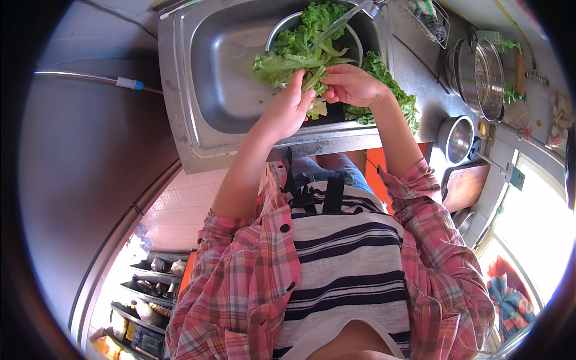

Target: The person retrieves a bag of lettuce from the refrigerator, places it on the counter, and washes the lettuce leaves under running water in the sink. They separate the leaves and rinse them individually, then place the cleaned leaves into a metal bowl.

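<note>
My left hand (290,108) and my right hand (353,85) both grip a green leafy lettuce leaf (312,81), the left near its lower end and the right pinching its side. They hold it over the near rim of a round metal basin (357,33), which stands in the stainless steel sink (229,81). Curly lettuce leaves (315,22) fill much of the basin. From the faucet (372,8) a clear streak that looks like running water slants down into them. More curly lettuce (398,92) lies to the right of my right hand, at the sink's edge.
A wire rack (438,27) with scrubbers stands at the back right. Beyond the counter are a steamer pot (483,78), a small metal bowl (456,139) and a wooden board (465,186). A stocked shelf rack (144,306) stands behind at left.
</note>
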Motion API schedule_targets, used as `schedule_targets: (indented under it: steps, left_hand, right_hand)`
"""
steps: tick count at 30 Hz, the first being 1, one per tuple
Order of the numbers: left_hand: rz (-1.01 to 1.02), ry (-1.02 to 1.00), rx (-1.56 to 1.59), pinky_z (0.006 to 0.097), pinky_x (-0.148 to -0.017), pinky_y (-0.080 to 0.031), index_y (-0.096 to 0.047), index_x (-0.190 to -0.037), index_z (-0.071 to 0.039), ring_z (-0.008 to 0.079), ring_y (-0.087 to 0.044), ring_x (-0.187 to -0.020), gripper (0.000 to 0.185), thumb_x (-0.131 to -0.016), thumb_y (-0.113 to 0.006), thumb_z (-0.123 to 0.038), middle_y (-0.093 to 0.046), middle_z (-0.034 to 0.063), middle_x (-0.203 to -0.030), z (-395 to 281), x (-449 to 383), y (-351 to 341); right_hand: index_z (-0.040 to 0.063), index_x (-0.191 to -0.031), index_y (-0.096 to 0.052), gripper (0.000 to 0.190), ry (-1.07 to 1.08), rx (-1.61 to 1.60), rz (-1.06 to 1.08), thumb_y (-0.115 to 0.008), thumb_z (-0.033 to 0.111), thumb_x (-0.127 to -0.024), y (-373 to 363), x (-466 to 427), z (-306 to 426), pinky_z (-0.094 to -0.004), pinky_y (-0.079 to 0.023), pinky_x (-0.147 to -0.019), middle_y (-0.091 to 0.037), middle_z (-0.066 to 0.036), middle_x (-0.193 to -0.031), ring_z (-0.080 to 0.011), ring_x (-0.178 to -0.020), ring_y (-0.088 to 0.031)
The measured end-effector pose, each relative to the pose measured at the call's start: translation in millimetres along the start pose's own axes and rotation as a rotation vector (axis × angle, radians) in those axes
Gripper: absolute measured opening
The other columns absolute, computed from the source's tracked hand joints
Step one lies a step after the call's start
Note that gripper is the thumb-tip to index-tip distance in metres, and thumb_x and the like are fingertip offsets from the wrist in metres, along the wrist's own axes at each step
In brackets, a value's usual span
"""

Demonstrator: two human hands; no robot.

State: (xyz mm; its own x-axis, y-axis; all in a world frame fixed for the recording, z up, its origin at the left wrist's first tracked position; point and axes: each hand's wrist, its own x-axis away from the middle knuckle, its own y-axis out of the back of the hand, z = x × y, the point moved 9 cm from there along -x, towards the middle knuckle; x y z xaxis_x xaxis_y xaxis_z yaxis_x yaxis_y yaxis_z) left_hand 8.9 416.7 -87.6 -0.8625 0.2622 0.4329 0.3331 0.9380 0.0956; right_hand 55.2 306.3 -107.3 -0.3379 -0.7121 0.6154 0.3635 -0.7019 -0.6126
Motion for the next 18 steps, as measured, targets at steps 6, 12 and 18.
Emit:
schedule_targets:
  steps: [6, 12, 18]
  left_hand:
    - [-0.010, 0.037, 0.130, 0.0313, -0.070, -0.060, -0.020, -0.156, -0.010, 0.0145, -0.058, -0.100, 0.058, -0.106, -0.048, -0.020, -0.055, 0.0088, -0.115, 7, 10, 17]
    - [0.106, 0.039, 0.442, 0.0331, -0.079, -0.060, -0.017, -0.158, -0.016, 0.0142, -0.057, -0.104, 0.062, -0.105, -0.050, -0.017, -0.053, 0.0072, -0.114, -2, 14, 14]
    - [0.140, -0.011, 0.480, 0.0333, -0.082, -0.058, -0.017, -0.158, -0.015, 0.0169, -0.059, -0.108, 0.069, -0.101, -0.056, -0.011, -0.054, 0.0113, -0.126, 6, 8, 9]
  right_hand:
    - [-0.003, -0.122, -0.060, 0.030, 0.014, 0.138, -0.065, -0.056, 0.019, -0.103, 45, 17, 25, -0.0265, -0.050, -0.071, -0.061, -0.004, -0.090, -0.0119, -0.079, -0.059]
    - [-0.005, -0.123, -0.061, 0.059, 0.211, 1.477, -0.720, -0.060, 0.049, -0.097, 62, 20, 60, -0.0231, -0.055, -0.074, -0.069, -0.007, -0.100, -0.0141, -0.078, -0.068]
    - [0.003, -0.127, -0.061, 0.044, 0.157, 0.540, -0.500, -0.071, 0.027, -0.092, -4, -7, 23, -0.0239, -0.054, -0.069, -0.069, -0.003, -0.100, -0.0095, -0.081, -0.066]
